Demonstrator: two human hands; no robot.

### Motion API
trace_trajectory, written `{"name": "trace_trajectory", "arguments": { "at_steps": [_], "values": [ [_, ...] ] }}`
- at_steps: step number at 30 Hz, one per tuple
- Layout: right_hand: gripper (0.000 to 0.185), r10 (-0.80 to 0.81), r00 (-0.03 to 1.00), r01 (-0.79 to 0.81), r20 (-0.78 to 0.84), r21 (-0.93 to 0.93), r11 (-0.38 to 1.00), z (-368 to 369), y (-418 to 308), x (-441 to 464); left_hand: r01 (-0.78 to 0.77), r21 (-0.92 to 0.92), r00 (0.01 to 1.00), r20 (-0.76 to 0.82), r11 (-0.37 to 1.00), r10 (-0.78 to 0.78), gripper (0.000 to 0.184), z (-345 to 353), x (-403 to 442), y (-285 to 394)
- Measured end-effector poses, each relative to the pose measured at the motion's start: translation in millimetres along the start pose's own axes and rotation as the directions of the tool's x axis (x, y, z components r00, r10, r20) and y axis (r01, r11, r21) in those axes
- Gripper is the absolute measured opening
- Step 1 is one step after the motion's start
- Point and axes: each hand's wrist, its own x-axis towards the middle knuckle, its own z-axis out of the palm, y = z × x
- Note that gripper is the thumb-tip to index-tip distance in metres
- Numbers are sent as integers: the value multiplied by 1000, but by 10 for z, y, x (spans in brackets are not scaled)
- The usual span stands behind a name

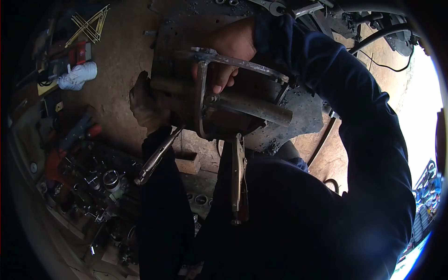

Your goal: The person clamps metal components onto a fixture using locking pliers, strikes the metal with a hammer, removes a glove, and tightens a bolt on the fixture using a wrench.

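My right hand (228,49), bare, is closed around the upper part of a curved metal frame (202,100), its fingertips just above a metal tube (254,108). The tube runs through or behind the frame; shadow hides which. My left hand (149,109), in what looks like a dark brown glove, is at the left side of the frame, its fingers lost in shadow. Locking pliers (239,179) hang from the frame's lower edge. A tool with a knurled metal handle (158,156) slants down to the left, below my left hand.
Thin yellowish rods (88,25) and a white cloth or glove (78,76) lie at upper left. Metal parts (111,181) crowd the lower left. A wrench (269,6) is at the top, and a small box (188,163) sits below the frame.
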Motion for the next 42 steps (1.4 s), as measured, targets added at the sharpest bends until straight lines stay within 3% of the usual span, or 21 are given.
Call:
{"name": "trace_trajectory", "arguments": {
  "at_steps": [2,4,8,10,13,17,20,22,23,25,26,28,29,31,35,37,38,40,42],
  "values": [
    [39,-20,998,18,54,30,999,3,64,46,2,73,1000,0,997,-2,38,-44,-4,70],
    [42,-42,997,34,65,116,993,-8,94,53,-85,195,996,-17,977,90,41,-67,4,84],
    [42,-82,994,73,72,114,991,66,90,123,-3,100,999,-34,995,6,47,-1,17,18],
    [40,-65,985,58,159,51,997,123,149,250,50,36,998,-41,998,-49,51,12,38,13],
    [38,-100,980,103,171,-6,995,124,203,272,7,118,997,-79,993,2,50,-55,25,147],
    [35,-188,980,195,61,-158,968,44,200,125,-11,107,1000,-20,994,13,54,-71,18,115],
    [34,-292,946,218,-142,-389,895,-142,186,-54,-22,142,999,-23,990,25,61,-75,22,94],
    [34,-353,878,125,-324,-557,821,-316,188,-222,-35,97,996,-76,995,42,39,-56,16,100],
    [33,-369,830,39,-419,-615,788,-407,202,-324,-32,94,996,-76,995,39,39,-63,12,120],
    [33,-328,705,-196,-629,-617,762,-486,230,-517,81,156,996,10,984,-84,63,-131,39,232],
    [33,-329,706,-198,-627,-621,758,-542,312,-581,83,152,996,6,985,-85,63,-132,34,226],
    [34,-295,624,-475,-724,-650,593,-670,458,-677,46,165,999,-6,985,-46,59,-120,42,206],
    [34,-297,624,-479,-723,-654,586,-695,492,-728,47,159,999,-12,986,-45,59,-127,44,210],
    [34,-98,644,-595,-759,-577,560,-735,470,-805,54,171,998,26,984,-59,57,-147,49,231],
    [34,-146,678,-604,-721,-659,449,-753,573,-780,40,149,999,23,988,-44,56,-114,40,176],
    [33,-343,629,-528,-698,-707,471,-732,625,-747,14,205,999,-53,979,-3,37,-89,38,195],
    [33,-345,629,-528,-697,-709,469,-735,651,-718,15,205,998,-56,979,-4,37,-85,39,181],
    [34,-150,623,-624,-767,-604,497,-635,470,-592,-8,198,998,-61,980,20,37,-75,38,156],
    [33,-165,660,-578,-733,-636,512,-657,500,-486,-21,186,997,-65,982,33,37,-71,35,142]
  ]
}}
